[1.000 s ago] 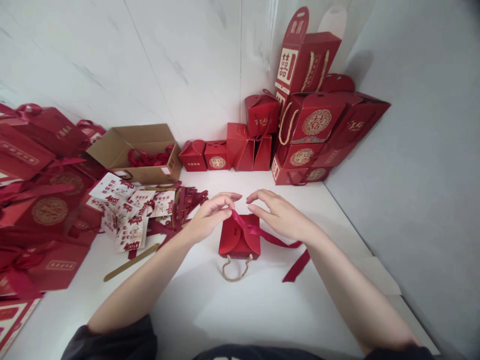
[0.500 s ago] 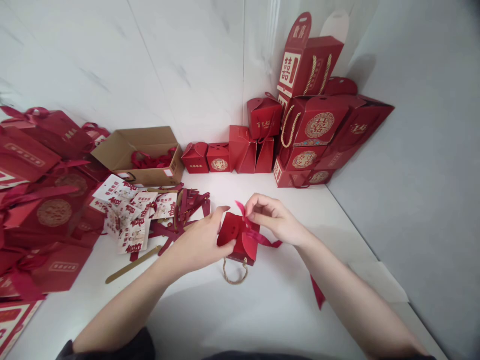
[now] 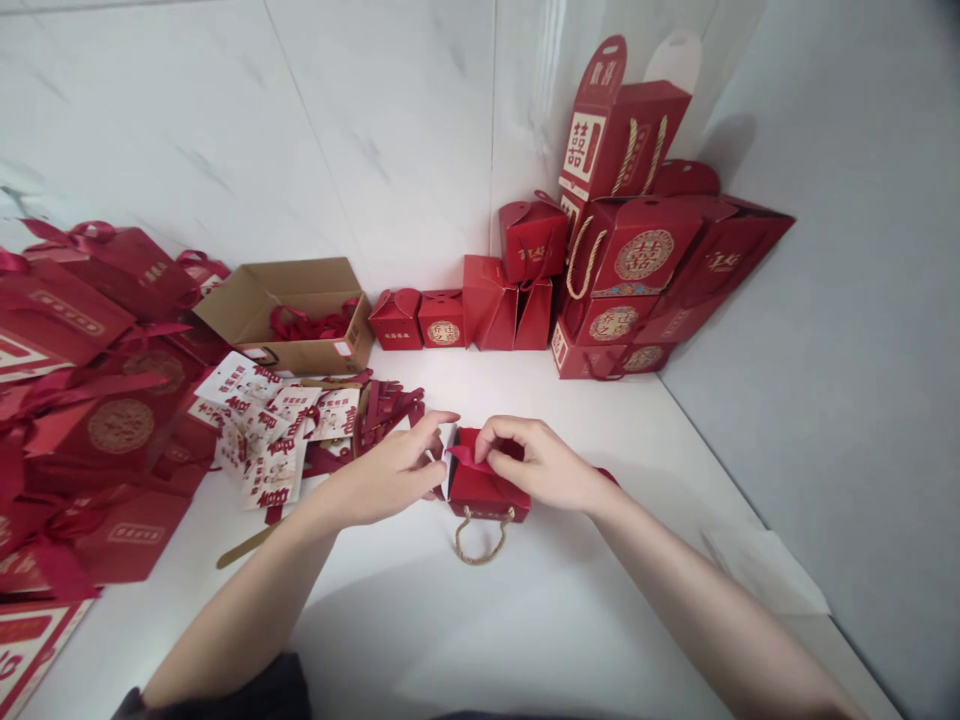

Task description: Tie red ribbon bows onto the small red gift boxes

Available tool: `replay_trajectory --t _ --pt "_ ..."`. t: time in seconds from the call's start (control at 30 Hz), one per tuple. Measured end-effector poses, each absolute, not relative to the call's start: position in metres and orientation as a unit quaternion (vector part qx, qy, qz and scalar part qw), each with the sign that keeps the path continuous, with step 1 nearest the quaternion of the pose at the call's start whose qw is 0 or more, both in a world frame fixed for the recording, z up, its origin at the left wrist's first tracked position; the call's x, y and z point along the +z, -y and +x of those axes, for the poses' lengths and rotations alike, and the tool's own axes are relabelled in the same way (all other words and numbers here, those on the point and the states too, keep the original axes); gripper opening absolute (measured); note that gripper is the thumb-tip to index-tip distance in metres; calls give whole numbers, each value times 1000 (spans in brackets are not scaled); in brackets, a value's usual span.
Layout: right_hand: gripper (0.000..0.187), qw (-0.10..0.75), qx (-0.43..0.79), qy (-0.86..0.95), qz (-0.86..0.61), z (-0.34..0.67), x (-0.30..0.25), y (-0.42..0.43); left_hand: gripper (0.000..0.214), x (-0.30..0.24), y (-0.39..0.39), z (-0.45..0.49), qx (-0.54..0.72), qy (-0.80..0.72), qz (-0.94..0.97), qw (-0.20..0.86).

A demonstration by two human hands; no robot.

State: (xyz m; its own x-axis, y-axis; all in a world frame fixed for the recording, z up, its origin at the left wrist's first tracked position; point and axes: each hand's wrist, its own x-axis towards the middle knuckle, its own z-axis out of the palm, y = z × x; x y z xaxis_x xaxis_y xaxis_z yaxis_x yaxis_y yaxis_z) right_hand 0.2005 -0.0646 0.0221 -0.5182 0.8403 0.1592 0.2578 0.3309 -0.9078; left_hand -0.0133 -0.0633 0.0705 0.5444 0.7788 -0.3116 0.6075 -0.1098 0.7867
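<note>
Red gift box (image 3: 487, 497), deep red ribbon (image 3: 465, 456), gold rope handle (image 3: 476, 561), white marbled wall (image 3: 187, 130), red-printed white cards (image 3: 268, 476)

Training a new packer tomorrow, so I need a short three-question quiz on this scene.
1. Multiple choice: what is the handle of the small red gift box made of? A) rope B) flat ribbon C) metal wire
2. True or false: red ribbon lies inside the brown cardboard carton.
3. Short answer: which of the person's hands is nearer the heap of printed cards?

Key: 1) A; 2) true; 3) the left hand.
</note>
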Motion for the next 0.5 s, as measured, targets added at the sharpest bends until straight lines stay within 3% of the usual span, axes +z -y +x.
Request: replay_trajectory --t 0.5 --pt "38 337 423 778 -320 201 20 62 49 73 62 -13 72 -481 741 463"
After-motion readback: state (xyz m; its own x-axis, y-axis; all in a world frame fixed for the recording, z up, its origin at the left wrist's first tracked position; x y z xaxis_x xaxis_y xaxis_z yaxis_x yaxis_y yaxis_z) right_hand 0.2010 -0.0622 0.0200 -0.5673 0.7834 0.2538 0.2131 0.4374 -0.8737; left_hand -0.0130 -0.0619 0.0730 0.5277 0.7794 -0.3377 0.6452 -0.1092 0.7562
